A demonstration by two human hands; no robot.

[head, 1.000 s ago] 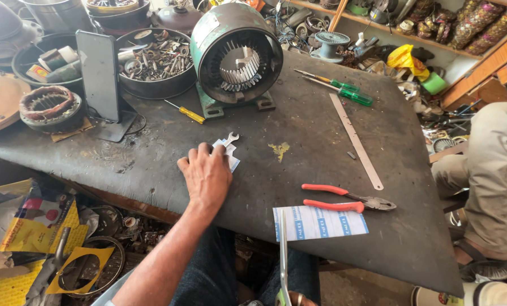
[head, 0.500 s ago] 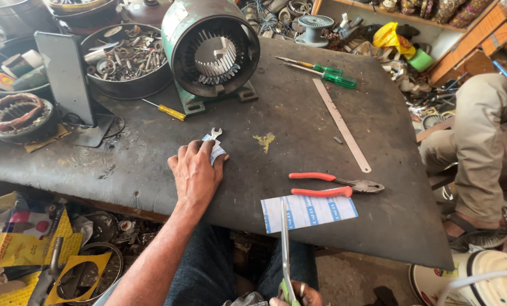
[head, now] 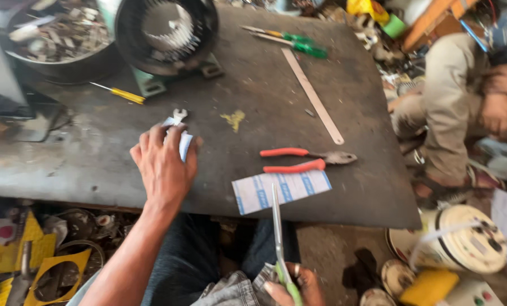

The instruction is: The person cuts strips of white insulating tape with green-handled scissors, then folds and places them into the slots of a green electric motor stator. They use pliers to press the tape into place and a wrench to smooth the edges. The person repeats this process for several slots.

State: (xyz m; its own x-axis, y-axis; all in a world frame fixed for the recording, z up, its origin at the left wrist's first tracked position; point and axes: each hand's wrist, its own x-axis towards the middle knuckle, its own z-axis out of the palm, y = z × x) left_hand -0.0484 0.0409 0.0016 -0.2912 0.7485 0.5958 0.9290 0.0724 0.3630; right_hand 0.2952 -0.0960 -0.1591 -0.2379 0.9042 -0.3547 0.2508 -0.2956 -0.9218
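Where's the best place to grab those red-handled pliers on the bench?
Take the red-handled pliers by the two red handles, which lie splayed toward the left, with the metal nose pointing right. Come from above with the fingers closing across both handles. They lie flat on the dark bench top, clear of the white-and-blue paper strip just below, so a top-down pinch looks easiest.

- Dark worn tabletop [head: 95, 164], scuffed and stained
- Orange-handled pliers [head: 304, 160] near the front edge
- Blue-striped paper [head: 281, 191]
- Metal ruler [head: 313, 95]
- Green screwdrivers [head: 296, 44]
- Yellow screwdriver [head: 120, 93]
- Motor housing [head: 165, 34]
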